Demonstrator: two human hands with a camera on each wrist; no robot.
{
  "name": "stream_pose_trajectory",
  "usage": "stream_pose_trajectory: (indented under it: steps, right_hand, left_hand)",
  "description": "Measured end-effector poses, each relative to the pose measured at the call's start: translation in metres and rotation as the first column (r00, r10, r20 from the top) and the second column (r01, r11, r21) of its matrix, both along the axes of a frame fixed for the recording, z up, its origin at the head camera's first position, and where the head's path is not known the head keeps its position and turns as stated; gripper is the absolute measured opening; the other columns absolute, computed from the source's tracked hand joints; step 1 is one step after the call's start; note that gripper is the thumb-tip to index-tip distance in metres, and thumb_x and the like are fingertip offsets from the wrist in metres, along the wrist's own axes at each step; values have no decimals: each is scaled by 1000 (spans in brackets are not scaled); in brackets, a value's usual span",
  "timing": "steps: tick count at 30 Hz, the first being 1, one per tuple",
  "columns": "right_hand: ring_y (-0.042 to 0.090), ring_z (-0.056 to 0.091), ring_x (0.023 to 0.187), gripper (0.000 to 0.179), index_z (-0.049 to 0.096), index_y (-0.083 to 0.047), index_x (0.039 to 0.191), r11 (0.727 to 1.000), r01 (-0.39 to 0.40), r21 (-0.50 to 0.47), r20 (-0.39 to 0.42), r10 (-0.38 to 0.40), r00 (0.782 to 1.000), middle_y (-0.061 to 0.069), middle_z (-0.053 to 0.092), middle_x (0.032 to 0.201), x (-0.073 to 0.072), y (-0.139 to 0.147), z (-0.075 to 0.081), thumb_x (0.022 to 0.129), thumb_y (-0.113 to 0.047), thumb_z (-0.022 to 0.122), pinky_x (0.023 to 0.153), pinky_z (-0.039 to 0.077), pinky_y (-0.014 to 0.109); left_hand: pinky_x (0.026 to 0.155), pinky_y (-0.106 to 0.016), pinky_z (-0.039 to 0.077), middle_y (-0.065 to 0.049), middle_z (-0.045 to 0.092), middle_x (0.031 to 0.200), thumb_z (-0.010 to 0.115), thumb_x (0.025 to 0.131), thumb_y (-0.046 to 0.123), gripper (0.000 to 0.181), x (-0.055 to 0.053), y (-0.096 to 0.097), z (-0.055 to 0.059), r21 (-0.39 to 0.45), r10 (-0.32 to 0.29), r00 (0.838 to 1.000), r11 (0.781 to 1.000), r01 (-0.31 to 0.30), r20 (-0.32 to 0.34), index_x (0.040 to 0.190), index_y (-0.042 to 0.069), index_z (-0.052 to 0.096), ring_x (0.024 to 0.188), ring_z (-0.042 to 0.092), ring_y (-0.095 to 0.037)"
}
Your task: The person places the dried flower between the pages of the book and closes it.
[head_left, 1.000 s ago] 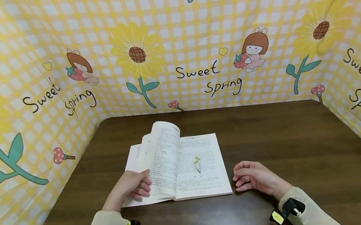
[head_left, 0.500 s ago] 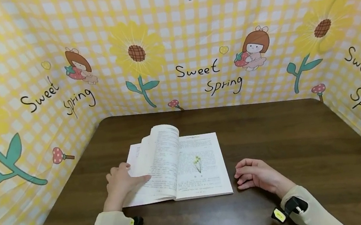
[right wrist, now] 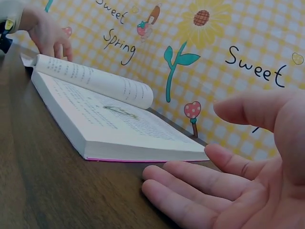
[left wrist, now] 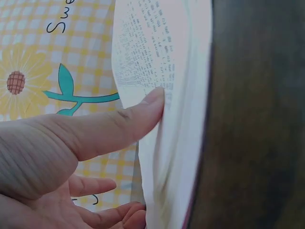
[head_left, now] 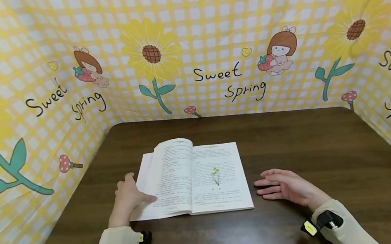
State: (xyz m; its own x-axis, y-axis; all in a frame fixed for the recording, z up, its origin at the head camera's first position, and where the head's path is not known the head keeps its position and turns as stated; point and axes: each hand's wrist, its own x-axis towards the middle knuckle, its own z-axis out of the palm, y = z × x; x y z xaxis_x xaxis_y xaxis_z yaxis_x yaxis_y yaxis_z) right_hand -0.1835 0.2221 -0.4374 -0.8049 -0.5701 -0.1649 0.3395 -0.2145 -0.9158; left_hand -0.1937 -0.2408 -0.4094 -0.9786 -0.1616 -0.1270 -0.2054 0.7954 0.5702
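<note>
An open book [head_left: 229,200] lies on the table, its left-hand pages [head_left: 176,170] bulging up in a curve. On the right page rests a small flower sprig [head_left: 215,173] with yellow-green blooms and thin stems. My left hand [head_left: 126,202] is at the book's left edge. Its straight thumb [left wrist: 114,129] rests on the curved pages, while the other fingers sit spread beside the book's edge, partly hidden behind the thumb in the left wrist view. To the right of the book, my right hand [head_left: 294,187] lies palm sideways with loosely extended fingers and holds nothing.
The dark brown wooden table [head_left: 314,138] surrounds the book. A yellow checked cloth [head_left: 204,25] printed with sunflowers and "Sweet Spring" hangs along the back and both sides. Each wrist carries a black camera mount [head_left: 325,220].
The raised pages have settled lower and further left. My left hand has uncurled and spread at the book's left edge. The right hand's fingers have straightened and shifted slightly right.
</note>
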Motion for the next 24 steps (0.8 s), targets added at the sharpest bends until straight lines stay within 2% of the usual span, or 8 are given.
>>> stream_pose_trajectory:
  steps: [6, 10, 17, 24]
  right_hand:
    - [30, 65, 112, 39, 35, 9, 138, 1000, -22, 15, -6, 22, 1000, 22, 61, 129, 1, 1, -1, 108, -14, 42, 98, 50, 43]
    - [30, 65, 112, 44, 30, 13, 140, 999, -17, 29, -9, 17, 1000, 25, 60, 130, 2, 0, 0, 109, -17, 40, 98, 50, 43]
    - [31, 64, 114, 37, 37, 9, 136, 1000, -29, -7, 1, 29, 1000, 26, 60, 129, 2, -5, -1, 108, -14, 41, 99, 49, 43]
    - [33, 63, 116, 29, 44, 4, 131, 998, -52, -33, 4, 52, 999, 30, 56, 132, 2, -7, -3, 108, -14, 41, 100, 49, 44]
  left_hand:
    - [99, -70, 34, -47, 29, 133, 94, 64, 15, 110, -2, 0, 2, 44, 5, 999, 999, -7, 49, 145, -13, 24, 122, 33, -64]
    - [98, -68, 34, -46, 32, 132, 92, 64, 11, 105, -3, 4, 5, 62, -2, 999, 998, -1, 48, 143, -12, 27, 121, 33, -63]
    - [96, -69, 36, -47, 37, 130, 91, 66, 13, 105, -1, 11, 15, -24, 2, 999, 1000, -1, 46, 142, -16, 25, 117, 38, -65]
    - [98, -66, 38, -48, 29, 131, 90, 69, 13, 106, -1, 1, 8, 27, -1, 996, 1000, -2, 90, 143, -17, 22, 116, 41, -61]
